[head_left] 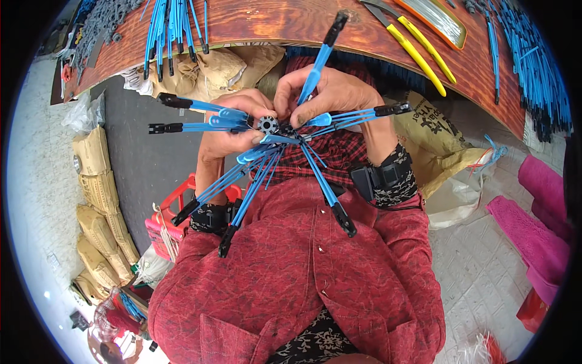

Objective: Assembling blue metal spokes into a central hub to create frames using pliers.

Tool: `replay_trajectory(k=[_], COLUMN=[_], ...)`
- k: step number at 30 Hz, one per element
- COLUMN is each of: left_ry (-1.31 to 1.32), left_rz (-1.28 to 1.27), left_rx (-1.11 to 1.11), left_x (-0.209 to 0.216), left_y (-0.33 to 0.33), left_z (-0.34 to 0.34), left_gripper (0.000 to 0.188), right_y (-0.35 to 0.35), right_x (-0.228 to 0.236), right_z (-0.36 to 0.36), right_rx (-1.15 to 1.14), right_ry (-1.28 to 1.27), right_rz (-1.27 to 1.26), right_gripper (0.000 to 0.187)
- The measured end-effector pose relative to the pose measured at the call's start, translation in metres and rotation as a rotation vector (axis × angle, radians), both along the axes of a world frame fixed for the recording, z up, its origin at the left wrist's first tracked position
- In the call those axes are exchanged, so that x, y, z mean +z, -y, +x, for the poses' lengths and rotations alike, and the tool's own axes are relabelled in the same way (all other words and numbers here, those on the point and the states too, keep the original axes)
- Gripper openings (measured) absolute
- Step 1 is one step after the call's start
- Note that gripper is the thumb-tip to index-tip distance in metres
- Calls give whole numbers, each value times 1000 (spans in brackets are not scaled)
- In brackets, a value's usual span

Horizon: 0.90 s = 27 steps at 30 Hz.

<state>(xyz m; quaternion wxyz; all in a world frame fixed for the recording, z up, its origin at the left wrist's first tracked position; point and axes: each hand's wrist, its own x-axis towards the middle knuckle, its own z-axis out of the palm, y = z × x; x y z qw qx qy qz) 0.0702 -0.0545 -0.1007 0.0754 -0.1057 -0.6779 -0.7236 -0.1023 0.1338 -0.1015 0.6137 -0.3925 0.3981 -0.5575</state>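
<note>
Over my lap is a partly assembled umbrella frame, its blue ribs point(320, 171) with black ends fanning out from the middle. My left hand point(233, 130) is closed on it, thumb and fingers beside a dark round notched hub point(268, 125). From the other side my right hand point(339, 94) pinches close to the centre, thumb and forefinger bent inward. One blue rib point(313, 80) sticks up past the right hand's fingers toward the table. What lies exactly between the fingertips is hidden. Black bands circle both wrists.
The wooden table point(267, 24) curves across the top. On it lie blue ribs point(173, 27), grey plastic parts point(106, 27), yellow-handled cutters point(418, 51), an orange-rimmed tray point(464, 39) and a large rib pile point(539, 73). Sacks point(100, 200) line the left; pink cloth point(527, 236) lies right.
</note>
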Motion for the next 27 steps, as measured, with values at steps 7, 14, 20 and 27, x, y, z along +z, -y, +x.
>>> replay_trajectory(k=[7,14,20,27], left_ry=[-1,-8,-19,-42], left_rz=[-119,-157,-172,-149], left_rx=[-12,70,33,49], left_x=[6,6,7,7], left_y=[1,3,3,0], left_z=[0,2,4,5], left_gripper=[33,35,35,32], right_y=[3,3,1,-1], right_x=[-7,-23,-21,-17], right_z=[6,22,29,29], right_rx=[-18,-127,-149,-192], right_ry=[-82,17,28,77], right_rz=[-187,-167,-171,-158], right_gripper=[24,30,32,25])
